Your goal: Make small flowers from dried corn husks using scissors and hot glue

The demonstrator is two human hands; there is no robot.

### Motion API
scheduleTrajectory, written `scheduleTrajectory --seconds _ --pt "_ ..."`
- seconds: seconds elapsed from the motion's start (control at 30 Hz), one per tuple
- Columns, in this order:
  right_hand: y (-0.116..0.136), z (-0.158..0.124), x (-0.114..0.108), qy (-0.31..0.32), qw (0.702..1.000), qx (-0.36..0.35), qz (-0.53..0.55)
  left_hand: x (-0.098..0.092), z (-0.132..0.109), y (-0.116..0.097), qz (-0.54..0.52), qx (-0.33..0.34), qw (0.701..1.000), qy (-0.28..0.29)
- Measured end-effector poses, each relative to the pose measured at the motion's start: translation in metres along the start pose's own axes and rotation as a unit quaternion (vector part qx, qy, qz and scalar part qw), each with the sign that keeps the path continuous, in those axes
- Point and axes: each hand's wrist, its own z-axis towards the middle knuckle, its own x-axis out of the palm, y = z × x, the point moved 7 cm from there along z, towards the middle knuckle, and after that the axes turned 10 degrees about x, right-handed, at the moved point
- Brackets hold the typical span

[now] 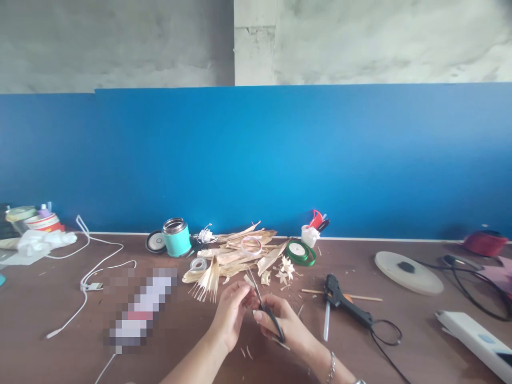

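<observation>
My right hand (286, 322) is closed around the black handles of a pair of scissors (273, 321), whose blades point up and to the left. Beside it, my left hand (234, 309) pinches a small pale piece (248, 280) close to the blades; it looks like dried corn husk, though the fingers hide most of it. Just beyond the hands lies a pile of dried corn husks (236, 256). One husk (210, 282) at its front is cut into a fringe. Small cut husk flowers (285, 271) lie to the right of the pile.
A black glue gun (346, 303) lies at right with its cord, near a wooden stick (370, 298). Green ribbon (308, 258), a white cup of pens (310, 236) and a teal jar (176, 241) stand along the blue partition (256, 160). White cables (84, 282) trail at left.
</observation>
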Motion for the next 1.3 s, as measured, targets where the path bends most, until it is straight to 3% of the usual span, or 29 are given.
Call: scheduleTrajectory --seconds 0.37,0.67,1.3 --pt "0.002 -0.001 0.002 -0.002 1.000 0.004 0.026 -0.004 0.002 0.001 -0.008 0.000 1.000 0.000" --pt "0.005 -0.004 0.000 -0.036 0.999 0.034 -0.003 -0.008 0.003 0.002 0.002 0.000 1.000 -0.005" --pt "0.015 -0.010 0.001 -0.047 0.997 0.037 -0.042 -0.013 0.007 0.001 0.038 -0.020 0.999 0.005"
